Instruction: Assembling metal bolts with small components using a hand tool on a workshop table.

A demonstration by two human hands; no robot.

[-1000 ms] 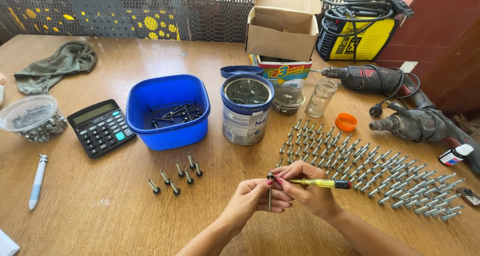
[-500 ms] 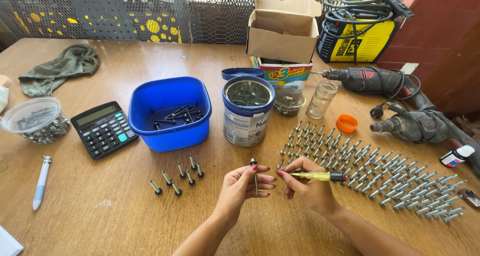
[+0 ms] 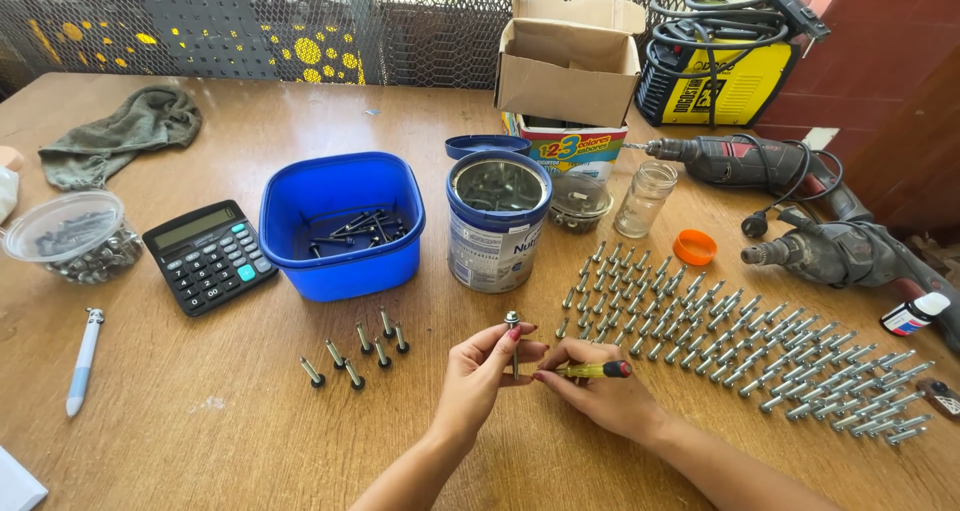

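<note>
My left hand (image 3: 478, 369) pinches a single bolt (image 3: 513, 333) and holds it upright, head up, just above the wooden table (image 3: 200, 441). Beside it my right hand (image 3: 600, 396) grips a small yellow screwdriver (image 3: 592, 370) lying sideways, its tip pointing toward the bolt's lower end. The two hands touch near the table's front middle. To the left, several short bolts (image 3: 355, 351) stand loose on the wood. To the right, rows of several bolts (image 3: 740, 346) lie laid out in lines.
A blue tub (image 3: 340, 261) with dark screws, a tin can (image 3: 497, 221), a calculator (image 3: 208, 256), a clear bowl of hardware (image 3: 70, 239), a pen (image 3: 82, 361), a glass jar (image 3: 644, 199), an orange cap (image 3: 694, 247), a cardboard box (image 3: 568, 56), two drills (image 3: 800, 211) and a yellow welder (image 3: 715, 66).
The bolt in my left hand has gone from hanging low by the screwdriver tip to standing upright. Both hands stayed close together at the table's front.
</note>
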